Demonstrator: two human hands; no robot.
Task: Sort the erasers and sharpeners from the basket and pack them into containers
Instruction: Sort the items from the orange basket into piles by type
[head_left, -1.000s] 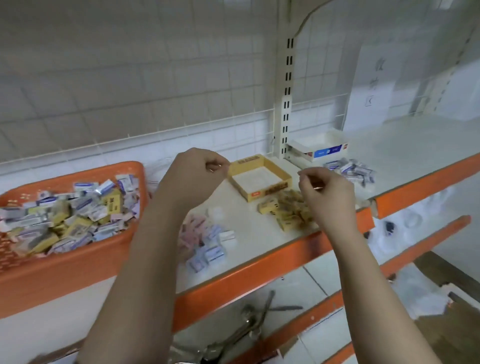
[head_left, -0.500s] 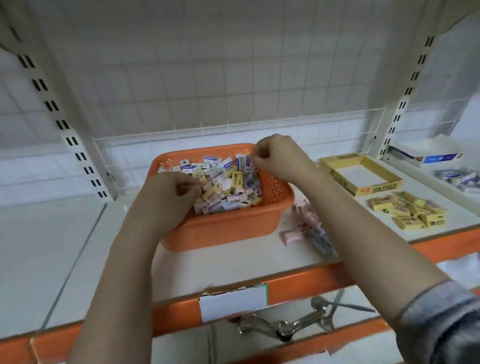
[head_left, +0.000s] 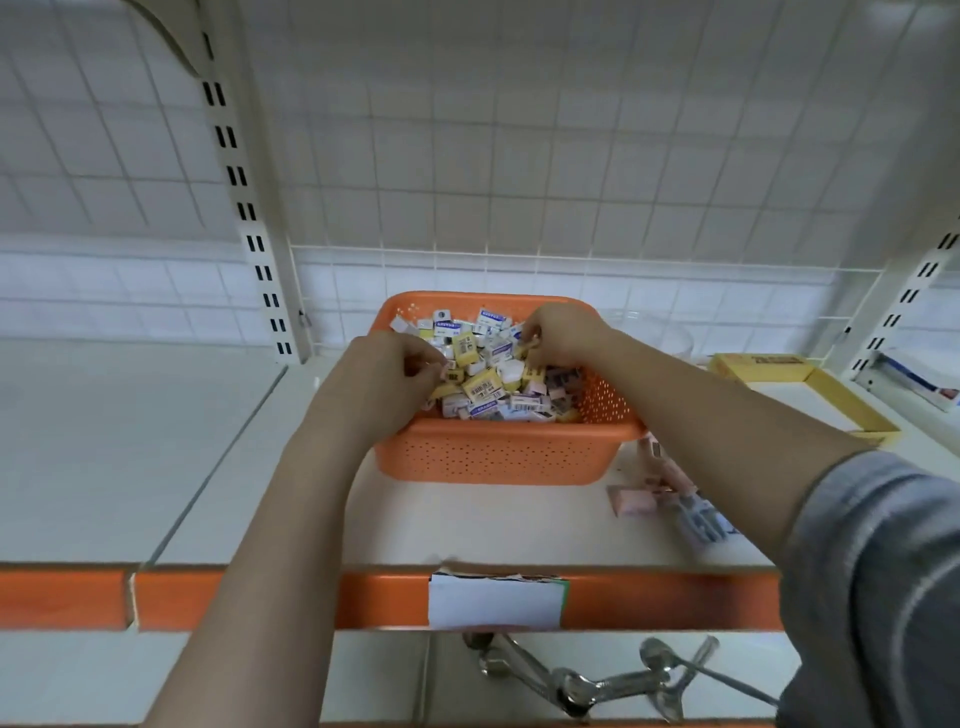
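Observation:
An orange perforated basket (head_left: 493, 452) stands on the white shelf, heaped with small packs of erasers and sharpeners (head_left: 488, 387) in yellow, white and blue. My left hand (head_left: 384, 379) is in the basket's left side, its fingers curled into the heap and pinching a small pack. My right hand (head_left: 563, 335) reaches over the far right of the heap, fingertips pinching a yellowish pack. A yellow open container (head_left: 763, 364) sits to the right of the basket. Sorted pink erasers (head_left: 636, 501) and blue-white packs (head_left: 706, 522) lie partly hidden under my right forearm.
A white and blue box (head_left: 919, 384) sits at the far right behind a slotted upright. The shelf's orange front edge (head_left: 260, 597) carries a paper label (head_left: 493, 603). Metal tools (head_left: 597, 680) lie on the lower shelf. A wire grid backs the shelf.
My view has swung left from the yellow container to the basket. Both hands moved from above the container into the basket and now dig into the heap.

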